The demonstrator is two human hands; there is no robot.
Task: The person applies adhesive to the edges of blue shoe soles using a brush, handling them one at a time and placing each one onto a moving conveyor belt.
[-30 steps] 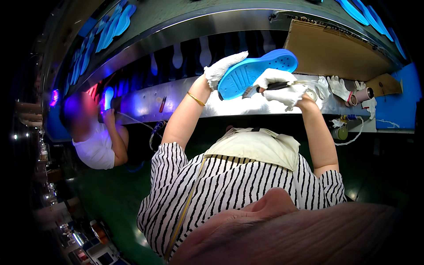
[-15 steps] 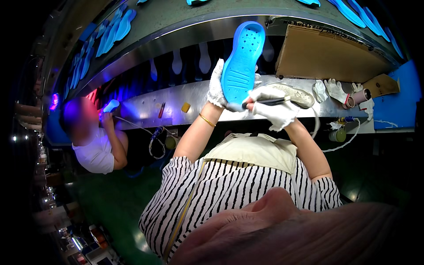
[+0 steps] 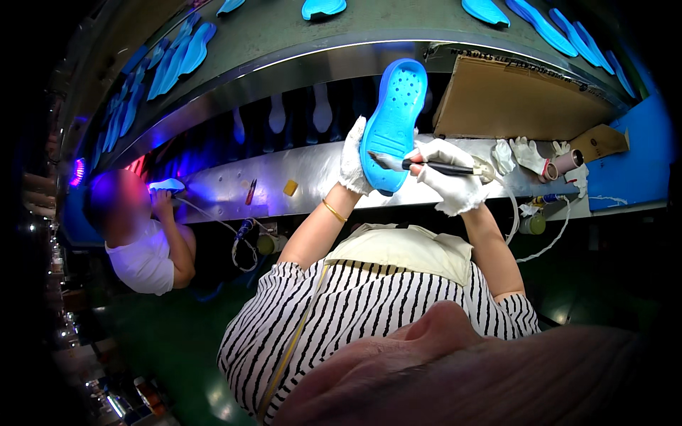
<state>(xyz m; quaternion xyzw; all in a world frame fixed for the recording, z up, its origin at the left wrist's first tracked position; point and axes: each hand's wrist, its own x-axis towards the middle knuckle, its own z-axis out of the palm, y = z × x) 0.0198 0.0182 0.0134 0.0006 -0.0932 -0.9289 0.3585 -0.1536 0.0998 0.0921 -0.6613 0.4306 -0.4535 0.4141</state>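
A bright blue shoe sole (image 3: 399,113) is held up, tilted, in my gloved left hand (image 3: 351,162), which grips its left edge near the lower end. Small holes dot its upper part, and ridged lines cross the middle. My gloved right hand (image 3: 450,183) closes on a brush (image 3: 456,170) with a black handle. Its dark, flat bristles lie against the lower part of the sole, or just over it. Both gloves are white, with some bare fingertips showing on the right. Behind my right hand, a pale grey piece is mostly hidden.
Blue soles lie on the green conveyor belt (image 3: 398,21) beyond the metal bench (image 3: 312,167). At right are a cardboard sheet (image 3: 522,99), spare gloves (image 3: 527,153), a roll (image 3: 567,163) and a hose. A yellow block (image 3: 290,187) lies left; a co-worker (image 3: 145,248) holds a blue piece.
The brush has moved from the sole's bottom edge up onto its face. The sole sits lower in view. The co-worker's blue piece has shifted down and left.
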